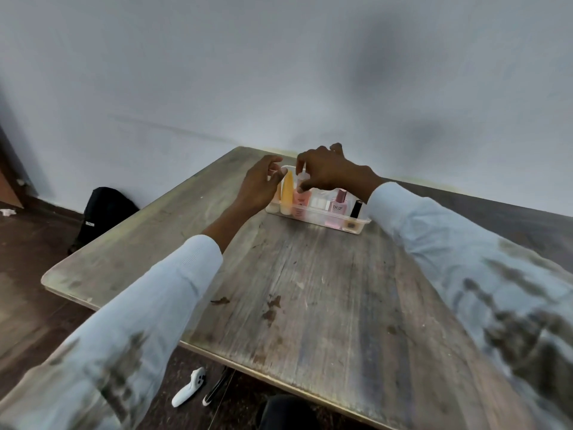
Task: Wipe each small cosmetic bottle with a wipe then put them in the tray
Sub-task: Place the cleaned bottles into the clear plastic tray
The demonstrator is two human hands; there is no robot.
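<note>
Crowded tray (359, 226), open table (310, 290) near me.
Bottles pack the tray upright; my right hand (328, 169) reaches in from above, bare wood lies between my sleeves.

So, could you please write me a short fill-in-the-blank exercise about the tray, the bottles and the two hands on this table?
1. The clear tray of bottles stands on a worn ____ table.
2. The right hand pinches the pump top of the ____ bottle.
3. The yellow tube stands between that bottle and the ____ hand.
4. The black tube stands at the tray's ____ end.

Missing words: wooden; peach; left; right
</note>
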